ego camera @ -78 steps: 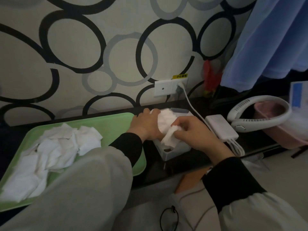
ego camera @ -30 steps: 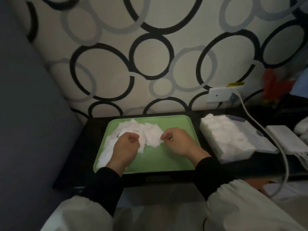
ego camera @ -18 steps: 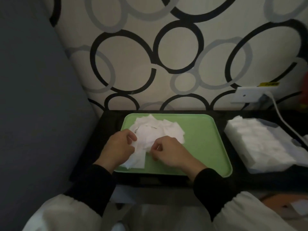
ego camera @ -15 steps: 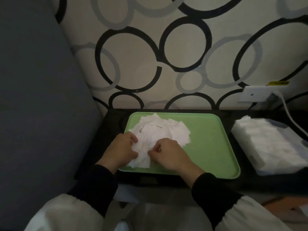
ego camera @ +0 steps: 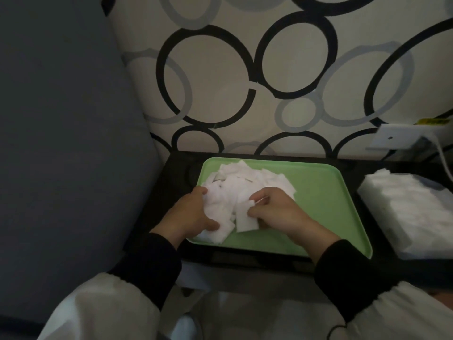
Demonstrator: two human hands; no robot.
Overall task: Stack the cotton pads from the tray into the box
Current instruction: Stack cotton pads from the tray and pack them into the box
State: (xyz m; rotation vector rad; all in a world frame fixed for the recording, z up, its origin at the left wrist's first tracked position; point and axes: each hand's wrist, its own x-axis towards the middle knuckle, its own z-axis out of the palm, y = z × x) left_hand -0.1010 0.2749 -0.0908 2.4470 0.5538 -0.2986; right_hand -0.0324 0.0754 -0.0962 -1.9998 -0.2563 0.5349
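Currently, the largest surface is the cream wall printed with black and grey rings (ego camera: 282, 69); a plain dark grey upholstered panel (ego camera: 61, 143) stands to its left. Against the wall runs a black shelf (ego camera: 175, 175), which carries both task containers side by side, so the transfer path is short. The pale green rectangular plastic tray (ego camera: 326, 204) sits centrally. The translucent rectangular box (ego camera: 402, 236) stands just beside the tray's right edge, apart from it, and already holds a level stack of white pads.

A loose heap of white square cotton pads (ego camera: 242, 185) lies in the tray's left half, overlapping at random angles. The left hand (ego camera: 188, 214) curls its fingers over the heap's left edge, thumb pressed onto the nearest pads, most likely to gather and steady them. The right hand (ego camera: 279, 212) has thumb and forefinger closed in a pinch on a single pad (ego camera: 246, 217) at the heap's near edge, with the remaining fingers folded.

The step in hand appears to be collecting a batch. Thin pads cling together, so squaring them before lifting is advisable.
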